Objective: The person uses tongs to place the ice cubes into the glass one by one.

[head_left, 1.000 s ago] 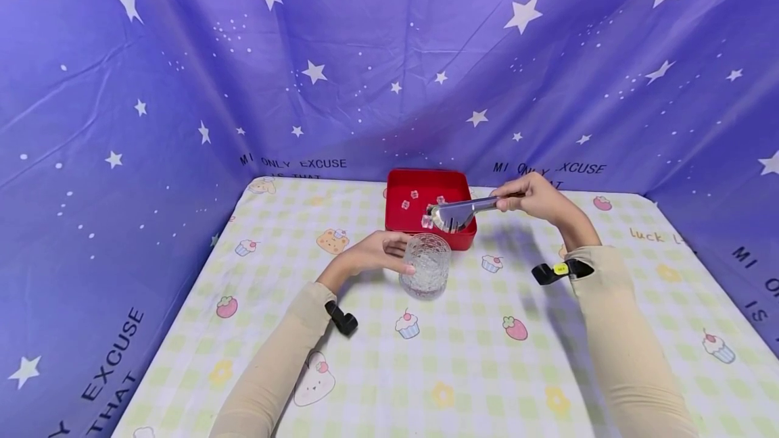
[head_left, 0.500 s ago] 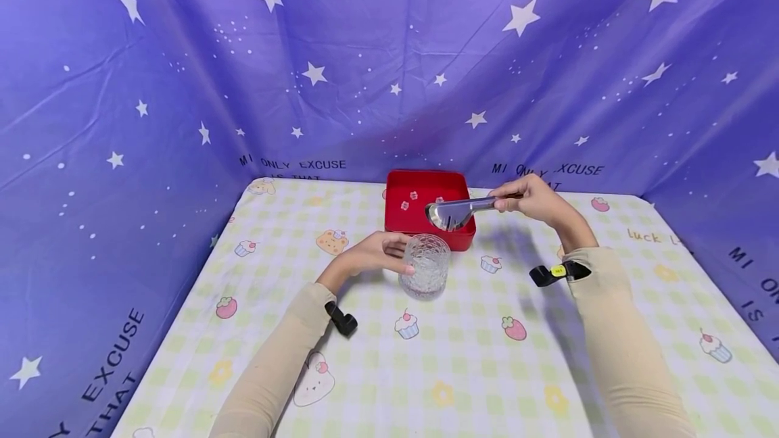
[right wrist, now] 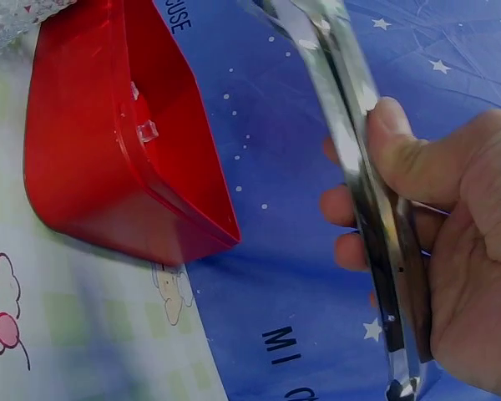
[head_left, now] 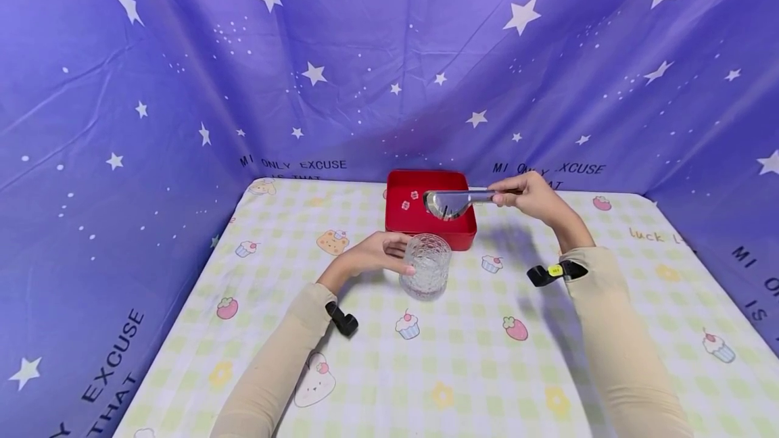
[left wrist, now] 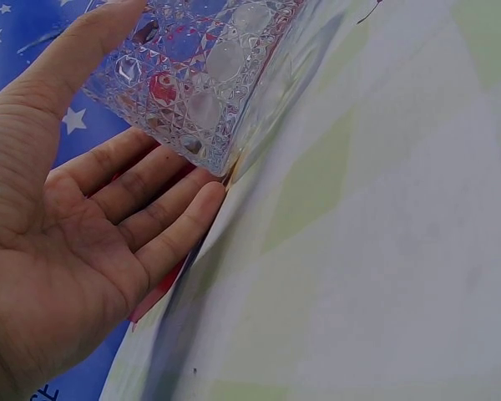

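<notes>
Standing upright on the checked tabletop (head_left: 371, 384), the patterned transparent glass (head_left: 425, 268) was found in the grip of the left hand (head_left: 379, 253), which lay at its nine-to-ten o'clock side. That grip was parted to the width of the glass, the thumb laid along the near wall and the fingers reaching round the far side. Round reddish and pale patches showed at the glass wall in the left wrist view; whether these lay inside or were seen through it could not be told. At two o'clock from the glass, the right hand (head_left: 531, 199) held metal tongs (head_left: 447, 205) by the handle, the thumb on one side and curled fingers on the other. The arms of the tongs lay close together in the right wrist view. Their broad head pointed to nine o'clock and, in the head view, overlapped the red box (head_left: 464, 240); whether anything was pinched between the ends could not be determined. The box stood at twelve o'clock from the glass, just beyond it. Small transparent pieces (head_left: 405, 205) lay inside, at about nine o'clock from the head of the tongs. Black wrist straps (head_left: 342, 320) were noted over both beige sleeves (head_left: 274, 363). A purple starred curtain (head_left: 365, 39) hung at twelve o'clock.
</notes>
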Tool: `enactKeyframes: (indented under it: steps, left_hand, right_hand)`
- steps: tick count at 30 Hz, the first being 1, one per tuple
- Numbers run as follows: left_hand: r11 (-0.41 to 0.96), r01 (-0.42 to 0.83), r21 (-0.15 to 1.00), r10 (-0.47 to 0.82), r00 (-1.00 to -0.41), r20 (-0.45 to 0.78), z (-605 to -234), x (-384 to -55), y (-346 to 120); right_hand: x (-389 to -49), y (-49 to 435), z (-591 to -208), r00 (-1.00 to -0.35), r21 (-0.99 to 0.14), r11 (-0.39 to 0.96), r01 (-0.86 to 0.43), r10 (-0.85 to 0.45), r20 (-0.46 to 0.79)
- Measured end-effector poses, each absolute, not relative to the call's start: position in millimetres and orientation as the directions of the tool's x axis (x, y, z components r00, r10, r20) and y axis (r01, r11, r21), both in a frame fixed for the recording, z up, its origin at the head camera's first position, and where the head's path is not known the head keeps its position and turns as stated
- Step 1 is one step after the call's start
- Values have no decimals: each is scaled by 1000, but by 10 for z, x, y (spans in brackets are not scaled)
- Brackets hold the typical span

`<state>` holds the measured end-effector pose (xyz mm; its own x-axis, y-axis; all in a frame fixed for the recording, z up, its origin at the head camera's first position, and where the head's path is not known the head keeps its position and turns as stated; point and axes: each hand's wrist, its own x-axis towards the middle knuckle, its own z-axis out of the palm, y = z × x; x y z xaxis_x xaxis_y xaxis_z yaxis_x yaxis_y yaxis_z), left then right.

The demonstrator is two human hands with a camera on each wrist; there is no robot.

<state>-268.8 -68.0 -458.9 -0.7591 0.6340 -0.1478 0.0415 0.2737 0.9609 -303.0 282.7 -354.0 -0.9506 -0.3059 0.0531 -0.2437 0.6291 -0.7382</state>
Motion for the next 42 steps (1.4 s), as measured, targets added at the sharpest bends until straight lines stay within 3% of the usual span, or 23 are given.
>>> enactKeyframes:
  steps: [12,18,25,42]
  left_hand:
    - [279,37,960,632,-760,-154,-4631,-2722,-680]
    - [275,38,961,636,-757,-152,-4627,-2721,-672]
    - [272,39,961,637,-756,-150,-4636,-2724,-674]
    - [284,34,958,633,-757,-161,-4621,-2724,-675]
  right_hand:
    - [-3039,2724,-3568,-978,-678,706,-208,-170,123]
    - [-3022,2649,-3589,-981,-528,835,-154,-66,183]
    - [-3002,2521,-3601,-965,-317,936,-155,-75,249]
    - [-2999,2281,-3703,-939,-101,984,-147,-107,328]
